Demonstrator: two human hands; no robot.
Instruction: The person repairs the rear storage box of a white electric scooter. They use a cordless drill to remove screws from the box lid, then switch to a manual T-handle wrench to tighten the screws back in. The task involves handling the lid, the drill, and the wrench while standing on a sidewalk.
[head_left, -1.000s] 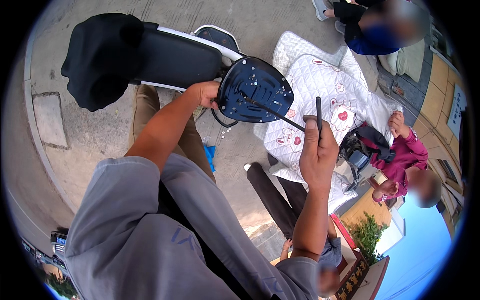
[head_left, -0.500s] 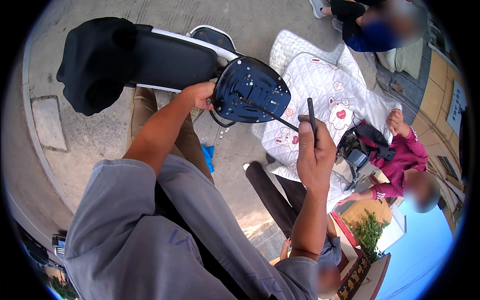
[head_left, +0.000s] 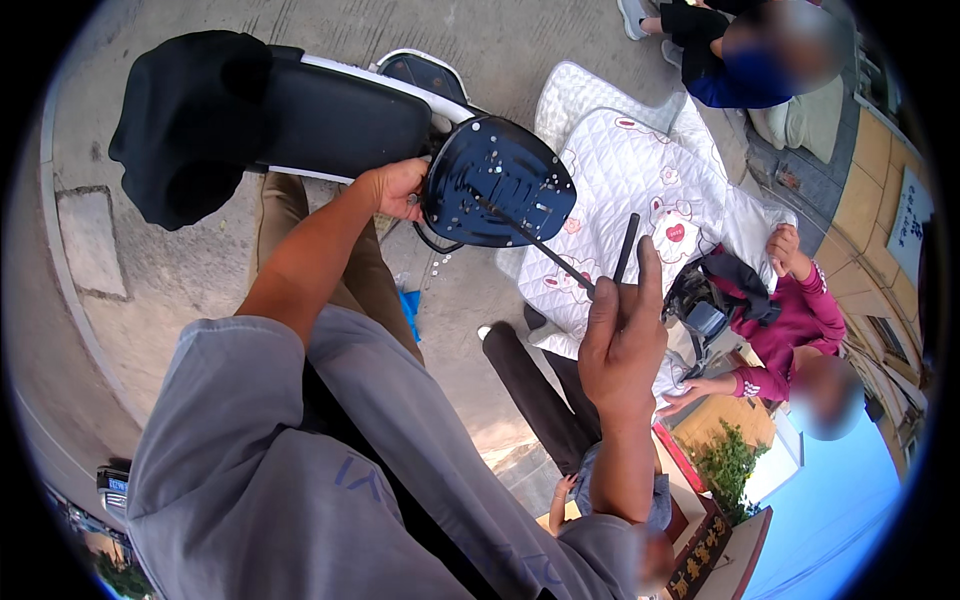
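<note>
My left hand [head_left: 402, 188] grips the left rim of a dark, rounded seat-shaped pan [head_left: 505, 215], its fingers partly hidden beneath the edge. Small pale pieces like nuts and washers are scattered over the pan, which has slots pressed into its middle. My right hand [head_left: 622, 350] is closed around a black bent rod tool [head_left: 545, 250], its index finger stretched out. One long arm of the tool slants down to the middle of the pan; a shorter arm sticks up beside my fingers. The bend itself is hidden in my hand.
A scooter with a long black seat [head_left: 340, 108] stands left of the pan. White quilted covers with rabbit prints [head_left: 620, 190] drape another vehicle [head_left: 705, 315] at right, where a person in a maroon sleeve [head_left: 810, 310] holds the fabric. Other people are nearby. A blue scrap [head_left: 410, 310] lies on the ground.
My right hand has moved slightly down, and its index finger has straightened. The tool's short arm now leans more to the right. My left hand stays on the pan's rim.
</note>
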